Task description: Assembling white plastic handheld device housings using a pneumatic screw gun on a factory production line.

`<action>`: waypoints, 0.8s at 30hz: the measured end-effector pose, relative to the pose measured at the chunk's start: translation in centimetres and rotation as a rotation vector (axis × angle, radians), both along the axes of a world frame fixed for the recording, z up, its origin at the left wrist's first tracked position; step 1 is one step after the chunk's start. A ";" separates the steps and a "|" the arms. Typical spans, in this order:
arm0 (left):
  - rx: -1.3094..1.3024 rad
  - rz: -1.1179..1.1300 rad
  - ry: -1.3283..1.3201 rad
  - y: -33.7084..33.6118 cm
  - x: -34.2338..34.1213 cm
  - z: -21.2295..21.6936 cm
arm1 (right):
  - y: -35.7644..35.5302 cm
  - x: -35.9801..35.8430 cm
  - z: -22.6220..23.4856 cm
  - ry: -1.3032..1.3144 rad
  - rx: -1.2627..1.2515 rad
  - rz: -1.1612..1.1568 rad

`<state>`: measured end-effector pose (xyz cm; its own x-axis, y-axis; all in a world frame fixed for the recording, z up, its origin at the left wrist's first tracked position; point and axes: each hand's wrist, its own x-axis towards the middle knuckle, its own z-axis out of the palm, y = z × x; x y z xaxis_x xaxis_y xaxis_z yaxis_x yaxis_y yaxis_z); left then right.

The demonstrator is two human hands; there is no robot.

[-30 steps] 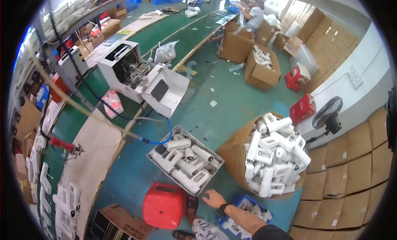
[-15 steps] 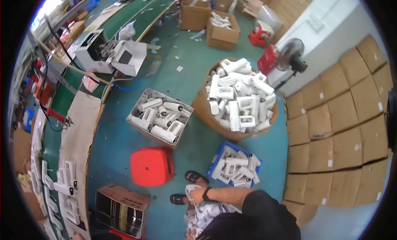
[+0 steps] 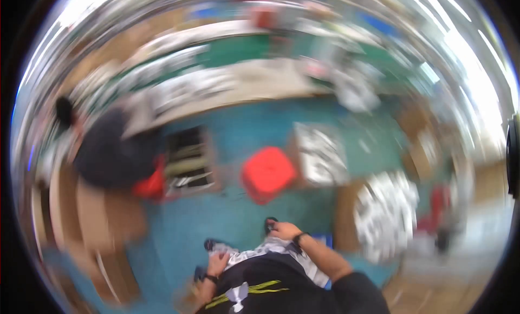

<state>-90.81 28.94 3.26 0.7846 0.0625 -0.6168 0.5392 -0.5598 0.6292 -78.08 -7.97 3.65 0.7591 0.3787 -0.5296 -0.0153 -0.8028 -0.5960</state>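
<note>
There are two grips, one left grip (image 3: 218, 264) and one right grip (image 3: 286, 230), two black wristbands (image 3: 299, 238), two dark sandals (image 3: 268, 225), one pair of light shorts (image 3: 259, 252), one red stool (image 3: 268, 172), one big carton (image 3: 346, 214), one smaller box (image 3: 294, 159), one dark-insided carton (image 3: 211, 165), one blue crate (image 3: 326, 240), mostly hidden, and one co-worker (image 3: 111, 151). The white parts (image 3: 386, 216) and the left-hand brown boxes (image 3: 100, 216) are too blurred to count.
</note>
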 end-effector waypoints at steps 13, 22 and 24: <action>0.004 1.061 -0.087 37.6 -29.1 0.2 | 62.9 -3.1 -3.2 0.170 -0.234 0.958; 0.127 1.739 0.074 50.4 -37.4 -5.3 | 103.6 -13.5 3.7 0.458 -0.020 1.310; 0.618 0.943 0.256 46.5 -39.9 -11.7 | 109.1 -19.7 6.0 0.752 -0.110 1.335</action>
